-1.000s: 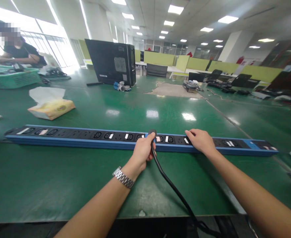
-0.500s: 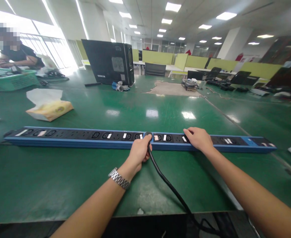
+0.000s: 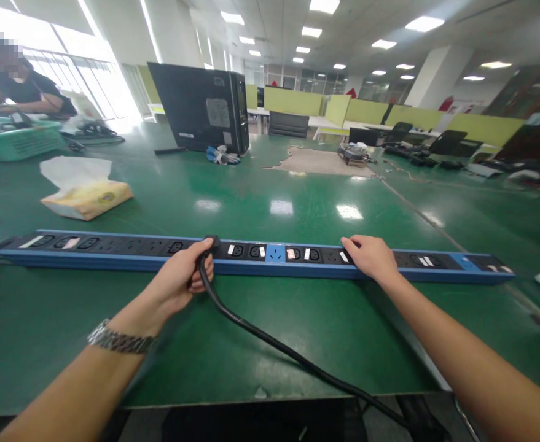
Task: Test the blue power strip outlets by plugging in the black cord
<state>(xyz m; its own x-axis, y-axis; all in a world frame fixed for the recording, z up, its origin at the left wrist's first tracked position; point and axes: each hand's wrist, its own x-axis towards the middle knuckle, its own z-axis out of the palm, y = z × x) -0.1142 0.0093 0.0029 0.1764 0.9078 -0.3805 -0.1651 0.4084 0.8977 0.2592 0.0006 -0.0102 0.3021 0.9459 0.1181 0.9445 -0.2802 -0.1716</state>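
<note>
An open-plan office used as a workshop. Yellow-green desk partitions (image 3: 292, 101), office chairs (image 3: 289, 124) and ceiling light panels (image 3: 424, 23) stand behind a large green worktable (image 3: 297, 202). A computer tower (image 3: 200, 107) sits on it.

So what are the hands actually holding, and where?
The left hand grips the black power cable by its plug end, at the blue power strip. The right hand holds nothing; it rests flat on the strip.

bare forearms, silver metal-link wristwatch (image 3: 120, 341) on left wrist
</note>
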